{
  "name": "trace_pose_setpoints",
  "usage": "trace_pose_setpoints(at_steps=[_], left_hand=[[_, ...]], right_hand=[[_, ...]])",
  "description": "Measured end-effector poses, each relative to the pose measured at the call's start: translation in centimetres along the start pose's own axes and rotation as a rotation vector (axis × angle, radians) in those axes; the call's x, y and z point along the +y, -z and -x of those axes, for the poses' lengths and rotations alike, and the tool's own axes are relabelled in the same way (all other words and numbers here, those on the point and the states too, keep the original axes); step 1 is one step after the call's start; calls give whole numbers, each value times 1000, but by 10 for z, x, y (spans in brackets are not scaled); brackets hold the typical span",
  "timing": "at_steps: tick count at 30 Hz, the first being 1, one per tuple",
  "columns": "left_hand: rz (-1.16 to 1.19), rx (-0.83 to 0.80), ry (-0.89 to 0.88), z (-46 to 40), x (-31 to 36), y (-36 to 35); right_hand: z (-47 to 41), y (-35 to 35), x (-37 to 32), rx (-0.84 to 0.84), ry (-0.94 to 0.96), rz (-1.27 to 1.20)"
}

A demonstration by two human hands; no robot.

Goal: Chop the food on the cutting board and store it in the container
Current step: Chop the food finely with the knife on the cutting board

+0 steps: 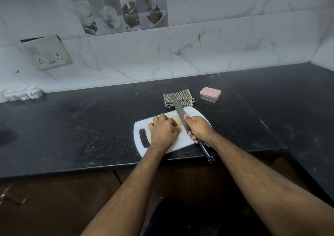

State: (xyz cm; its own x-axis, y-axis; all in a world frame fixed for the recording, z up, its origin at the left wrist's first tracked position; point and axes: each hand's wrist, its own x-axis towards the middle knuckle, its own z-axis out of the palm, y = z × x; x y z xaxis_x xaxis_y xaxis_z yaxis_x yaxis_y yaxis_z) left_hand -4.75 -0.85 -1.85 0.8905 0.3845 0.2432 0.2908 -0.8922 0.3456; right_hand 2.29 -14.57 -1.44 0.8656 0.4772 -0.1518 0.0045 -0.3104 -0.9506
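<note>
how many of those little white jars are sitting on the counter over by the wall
3. The white jars stand in a row at the far left of the counter, against the wall: left, middle, right. More may lie beyond the picture's left edge.

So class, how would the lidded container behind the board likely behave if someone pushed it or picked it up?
The container looks like thin clear plastic and seems empty, so it is probably light and would slide on the smooth dark counter rather than resist. It is low and wide, so tipping seems unlikely. Its pink lid sits on top; whether it is clipped tight cannot be told.
</note>
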Motion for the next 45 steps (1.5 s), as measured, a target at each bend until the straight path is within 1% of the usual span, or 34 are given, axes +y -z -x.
trace_pose_setpoints(at_steps=[2,5,9,12,16,18,21,23,25,27,31,36,45], left_hand=[[10,40,77,4,-11,0],[64,48,158,7,-22,-1],[48,38,127,12,-20,0],[53,38,120,18,-22,-2],[96,68,135,20,-22,-4],[92,76,135,20,-21,-4],[114,71,144,18,-23,-6],[131,65,136,18,-24,-7],[134,61,128,18,-24,-7],[134,64,128,19,-24,-6],[139,74,127,19,-23,-5],[147,67,127,19,-23,-4],[150,59,134,19,-23,-3]], right_hand=[[-2,0,1,15,11,34],[-2,-2,-1,-1,34,132],[-2,-4,-7,-60,43,208],[-3,-4,-10,-117,-13,214],[-3,2,-12,-240,-92,156],[0,6,-12,-261,-95,199],[7,9,-11,-169,-31,340],[13,8,-16,-99,34,536],[19,5,-20,-64,91,746],[22,0,-21,-45,111,864],[27,-10,-21,-14,149,999],[29,-18,-27,-39,147,1121],[33,-22,-28,-38,128,1169]])
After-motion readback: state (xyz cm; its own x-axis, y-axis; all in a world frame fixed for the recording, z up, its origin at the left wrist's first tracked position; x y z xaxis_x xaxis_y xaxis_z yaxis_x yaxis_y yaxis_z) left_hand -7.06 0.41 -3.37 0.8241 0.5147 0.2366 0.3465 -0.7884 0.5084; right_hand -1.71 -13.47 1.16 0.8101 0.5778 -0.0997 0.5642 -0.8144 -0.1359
